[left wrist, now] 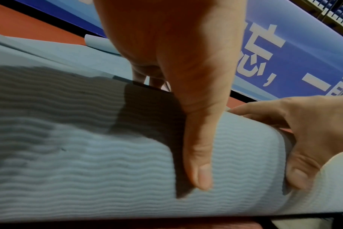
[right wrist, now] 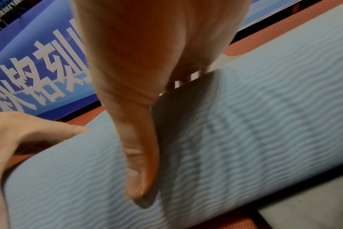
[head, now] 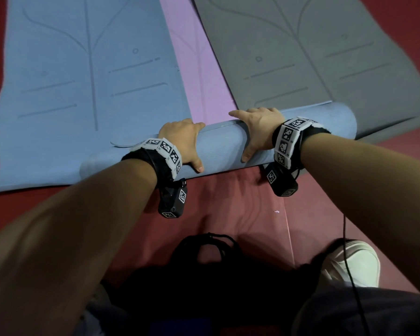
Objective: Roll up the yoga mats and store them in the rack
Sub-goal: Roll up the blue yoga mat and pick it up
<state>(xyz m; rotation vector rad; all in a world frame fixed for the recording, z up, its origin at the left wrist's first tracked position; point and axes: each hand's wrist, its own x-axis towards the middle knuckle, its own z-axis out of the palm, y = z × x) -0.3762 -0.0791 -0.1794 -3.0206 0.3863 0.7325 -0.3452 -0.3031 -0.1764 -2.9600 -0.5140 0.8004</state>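
A rolled light-blue yoga mat (head: pixel 223 146) lies crosswise over the near ends of three flat mats: blue (head: pixel 83 69), pink (head: pixel 199 69) and grey (head: pixel 325 57). My left hand (head: pixel 184 141) and right hand (head: pixel 257 129) grip the roll side by side. On each, the fingers curl over the far side and the thumb lies on the near side. In the left wrist view the left thumb (left wrist: pixel 200 155) presses the ribbed roll (left wrist: pixel 88 170). The right wrist view shows the right thumb (right wrist: pixel 139 162) on the roll (right wrist: pixel 245 139). A thin loose edge (head: pixel 301 106) of the roll rests on the grey mat.
Red floor (head: pixel 252 209) lies around the mats and between me and the roll. A white shoe (head: pixel 349 263) and dark clothing (head: pixel 216 287) are below me. A black cable (head: pixel 344 238) hangs from the right wrist. A blue banner (left wrist: pixel 284 54) with white characters stands beyond the mats.
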